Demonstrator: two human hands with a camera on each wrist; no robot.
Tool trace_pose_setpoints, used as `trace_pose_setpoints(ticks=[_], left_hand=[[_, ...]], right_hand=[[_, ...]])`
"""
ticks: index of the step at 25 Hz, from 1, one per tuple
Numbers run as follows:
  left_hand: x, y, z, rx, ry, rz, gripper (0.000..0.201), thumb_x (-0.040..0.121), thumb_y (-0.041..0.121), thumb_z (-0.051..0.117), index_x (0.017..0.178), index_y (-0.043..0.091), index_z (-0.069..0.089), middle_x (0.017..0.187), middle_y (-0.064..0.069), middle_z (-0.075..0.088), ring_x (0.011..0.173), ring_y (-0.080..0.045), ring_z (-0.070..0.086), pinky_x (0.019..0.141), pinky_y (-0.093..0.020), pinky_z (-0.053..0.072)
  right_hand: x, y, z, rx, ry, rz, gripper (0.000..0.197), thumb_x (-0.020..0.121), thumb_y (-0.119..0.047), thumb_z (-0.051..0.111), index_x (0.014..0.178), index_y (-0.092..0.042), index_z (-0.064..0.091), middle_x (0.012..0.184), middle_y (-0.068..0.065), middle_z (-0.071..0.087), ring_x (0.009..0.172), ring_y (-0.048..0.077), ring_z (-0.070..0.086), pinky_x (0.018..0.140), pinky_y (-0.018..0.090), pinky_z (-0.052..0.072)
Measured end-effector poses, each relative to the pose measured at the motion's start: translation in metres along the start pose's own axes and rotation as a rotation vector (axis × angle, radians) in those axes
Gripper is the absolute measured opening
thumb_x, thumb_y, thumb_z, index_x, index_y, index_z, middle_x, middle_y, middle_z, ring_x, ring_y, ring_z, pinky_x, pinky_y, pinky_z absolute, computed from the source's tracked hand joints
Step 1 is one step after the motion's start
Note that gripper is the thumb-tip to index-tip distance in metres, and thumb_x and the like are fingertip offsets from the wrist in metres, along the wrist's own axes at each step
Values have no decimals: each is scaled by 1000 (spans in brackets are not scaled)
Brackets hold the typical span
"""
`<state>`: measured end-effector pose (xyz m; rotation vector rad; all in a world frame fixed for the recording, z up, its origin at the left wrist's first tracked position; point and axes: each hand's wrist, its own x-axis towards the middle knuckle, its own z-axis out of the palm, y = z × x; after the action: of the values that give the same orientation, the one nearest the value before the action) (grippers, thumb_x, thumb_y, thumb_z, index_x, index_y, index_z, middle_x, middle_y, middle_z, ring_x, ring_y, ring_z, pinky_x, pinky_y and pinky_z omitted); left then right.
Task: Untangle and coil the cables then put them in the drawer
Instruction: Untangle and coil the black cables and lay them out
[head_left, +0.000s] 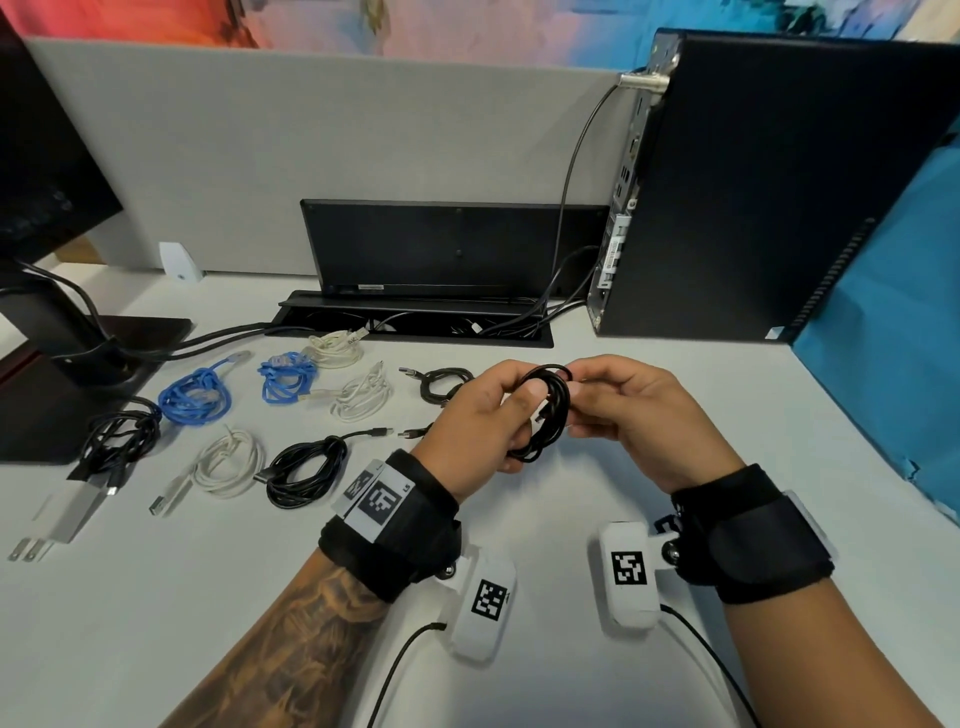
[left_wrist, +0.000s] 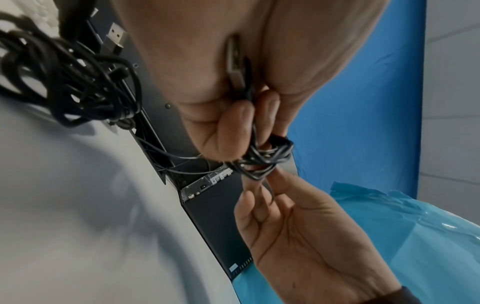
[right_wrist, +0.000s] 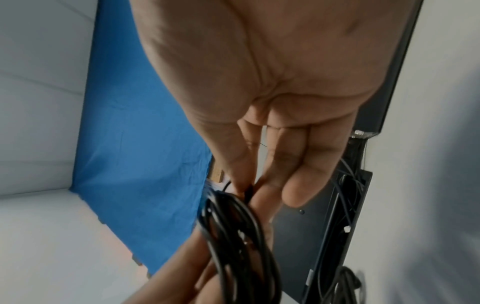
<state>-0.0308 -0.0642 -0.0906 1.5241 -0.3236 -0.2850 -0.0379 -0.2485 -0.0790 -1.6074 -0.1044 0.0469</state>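
Above the middle of the white desk, my left hand (head_left: 488, 410) grips a coiled black cable (head_left: 545, 410), its fingers curled through the loops. My right hand (head_left: 613, 395) pinches the same cable at the top of the coil. In the left wrist view the coiled black cable (left_wrist: 259, 158) sits between the fingertips of both hands. The right wrist view shows the black coil (right_wrist: 233, 236) below my thumb and forefinger. Other coiled cables lie on the desk to the left: two blue (head_left: 195, 397), several white (head_left: 228, 462) and black (head_left: 306, 470). No drawer is in view.
A black computer tower (head_left: 753, 197) stands at the back right beside a blue sheet (head_left: 893, 332). An open cable tray (head_left: 410, 322) with a raised lid sits at the back. A monitor stand (head_left: 67, 343) and a white power adapter (head_left: 62, 514) are at the left.
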Motion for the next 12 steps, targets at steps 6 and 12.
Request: trace_pose_setpoints(ticks=[6, 12], left_hand=[[0, -1, 4, -38, 86, 6, 8, 103, 23, 49, 110, 20, 50, 75, 4, 48, 47, -3, 38, 43, -19, 32], [2, -5, 12, -86, 191, 4, 14, 102, 23, 52, 94, 16, 42, 64, 3, 46, 47, -8, 39, 44, -22, 32]], right_hand=[[-1, -5, 0, 34, -100, 28, 17, 98, -18, 61, 113, -19, 69, 82, 3, 73, 77, 14, 68, 75, 30, 51], [-5, -3, 10, 34, -275, -52, 61, 83, 2, 74, 138, -17, 55, 108, 16, 74, 96, 33, 73, 92, 39, 57]])
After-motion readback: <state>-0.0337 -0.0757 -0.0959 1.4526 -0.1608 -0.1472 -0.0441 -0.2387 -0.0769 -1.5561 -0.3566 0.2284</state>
